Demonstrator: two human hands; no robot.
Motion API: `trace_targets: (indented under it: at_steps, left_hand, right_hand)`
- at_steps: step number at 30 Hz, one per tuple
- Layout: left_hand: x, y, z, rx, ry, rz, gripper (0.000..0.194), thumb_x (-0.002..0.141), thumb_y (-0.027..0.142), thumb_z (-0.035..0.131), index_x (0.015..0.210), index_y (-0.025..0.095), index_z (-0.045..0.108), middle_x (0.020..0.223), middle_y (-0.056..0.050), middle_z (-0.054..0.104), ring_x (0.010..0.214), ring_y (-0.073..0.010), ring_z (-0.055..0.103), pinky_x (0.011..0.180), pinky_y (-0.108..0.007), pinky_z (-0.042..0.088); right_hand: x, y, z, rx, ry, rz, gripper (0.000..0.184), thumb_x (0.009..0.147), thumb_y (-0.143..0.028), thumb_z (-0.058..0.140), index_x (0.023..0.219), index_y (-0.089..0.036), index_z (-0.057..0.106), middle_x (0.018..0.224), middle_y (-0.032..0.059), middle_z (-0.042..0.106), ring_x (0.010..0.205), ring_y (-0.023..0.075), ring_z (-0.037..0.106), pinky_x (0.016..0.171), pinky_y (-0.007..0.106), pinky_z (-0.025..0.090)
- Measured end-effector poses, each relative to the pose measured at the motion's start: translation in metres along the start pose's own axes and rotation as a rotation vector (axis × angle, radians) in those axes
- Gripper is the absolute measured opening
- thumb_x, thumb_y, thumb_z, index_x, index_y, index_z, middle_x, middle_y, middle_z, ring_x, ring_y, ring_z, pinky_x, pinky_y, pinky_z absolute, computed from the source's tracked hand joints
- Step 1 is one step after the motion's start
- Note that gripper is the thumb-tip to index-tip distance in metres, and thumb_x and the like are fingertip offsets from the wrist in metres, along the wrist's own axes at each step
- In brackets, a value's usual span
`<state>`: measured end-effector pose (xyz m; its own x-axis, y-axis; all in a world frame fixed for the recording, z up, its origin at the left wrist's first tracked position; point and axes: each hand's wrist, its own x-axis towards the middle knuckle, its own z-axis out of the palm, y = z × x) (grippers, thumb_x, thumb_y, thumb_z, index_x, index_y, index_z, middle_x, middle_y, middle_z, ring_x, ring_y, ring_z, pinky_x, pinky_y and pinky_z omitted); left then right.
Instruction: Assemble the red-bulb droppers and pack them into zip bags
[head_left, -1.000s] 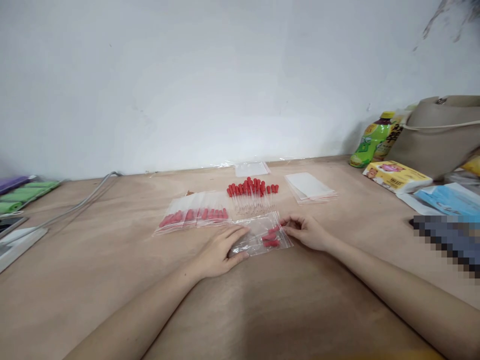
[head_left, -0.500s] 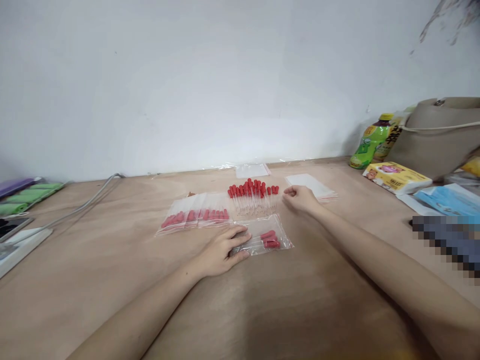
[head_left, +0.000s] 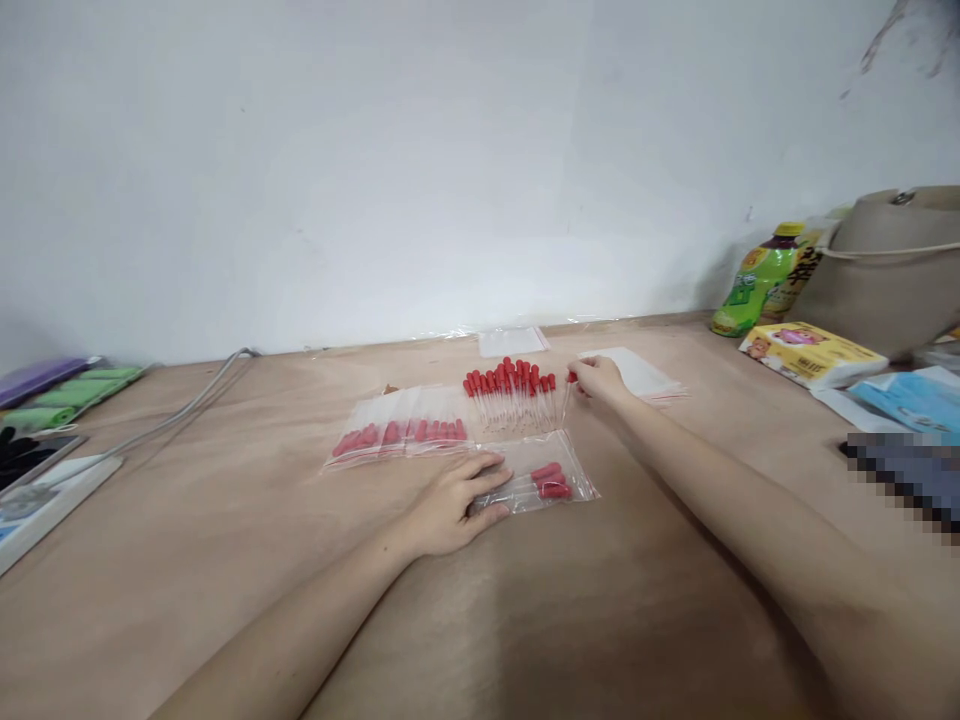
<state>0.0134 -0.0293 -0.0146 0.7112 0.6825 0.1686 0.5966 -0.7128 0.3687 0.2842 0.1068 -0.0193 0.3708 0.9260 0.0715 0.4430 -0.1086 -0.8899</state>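
My left hand [head_left: 457,505] lies on the left end of a clear zip bag [head_left: 544,483] that holds a few red-capped droppers; its fingers pinch the bag's edge. My right hand [head_left: 596,379] is stretched out to the right end of a loose row of red-capped glass droppers [head_left: 514,392] on the wooden table [head_left: 525,620]. Its fingertips are pinched on the red cap of one dropper. To the left of the row lie filled bags of droppers [head_left: 401,437].
A stack of empty clear bags [head_left: 645,375] lies just right of my right hand, another bag [head_left: 514,340] by the wall. A green bottle [head_left: 754,280], a yellow box [head_left: 810,352], a beige bag [head_left: 885,270] and blue packets [head_left: 911,395] stand at right. A cable [head_left: 187,405] runs at left.
My right hand left the bag's right edge, reached forward to the loose row and pinched one dropper's cap. My left hand stayed on the bag. The view shifted slightly left.
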Motion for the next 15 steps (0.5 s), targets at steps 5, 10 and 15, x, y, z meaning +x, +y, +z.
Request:
trace_targets:
  at_steps: [5, 10, 15]
  left_hand:
    - [0.000, -0.002, 0.001, -0.010, 0.014, 0.019, 0.043, 0.086, 0.040, 0.045, 0.127, 0.025, 0.046, 0.134, -0.007, 0.041, 0.122, -0.0223, 0.040, 0.101, -0.040, 0.034]
    - [0.000, -0.001, 0.000, -0.017, 0.023, 0.023, 0.042, 0.086, 0.038, 0.046, 0.126, 0.025, 0.047, 0.134, -0.007, 0.042, 0.122, -0.0231, 0.040, 0.101, -0.042, 0.034]
    - [0.000, 0.000, -0.001, -0.002, 0.012, 0.013, 0.043, 0.086, 0.039, 0.045, 0.127, 0.025, 0.046, 0.135, -0.007, 0.041, 0.122, -0.0225, 0.040, 0.101, -0.041, 0.035]
  right_hand:
    - [-0.040, 0.008, -0.031, 0.424, 0.099, -0.092, 0.026, 0.073, -0.032, 0.050, 0.094, -0.020, 0.041, 0.063, -0.0045, 0.057, 0.047, 0.0078, 0.051, 0.042, 0.019, 0.041]
    - [-0.080, 0.019, -0.038, 0.652, 0.061, 0.007, 0.028, 0.068, -0.032, 0.057, 0.087, -0.022, 0.040, 0.059, -0.0059, 0.055, 0.045, 0.0077, 0.051, 0.042, 0.019, 0.042]
    - [-0.100, 0.021, -0.031, 0.716, -0.069, 0.082, 0.032, 0.067, -0.036, 0.060, 0.086, -0.023, 0.038, 0.065, -0.0048, 0.057, 0.053, 0.0102, 0.057, 0.055, 0.026, 0.050]
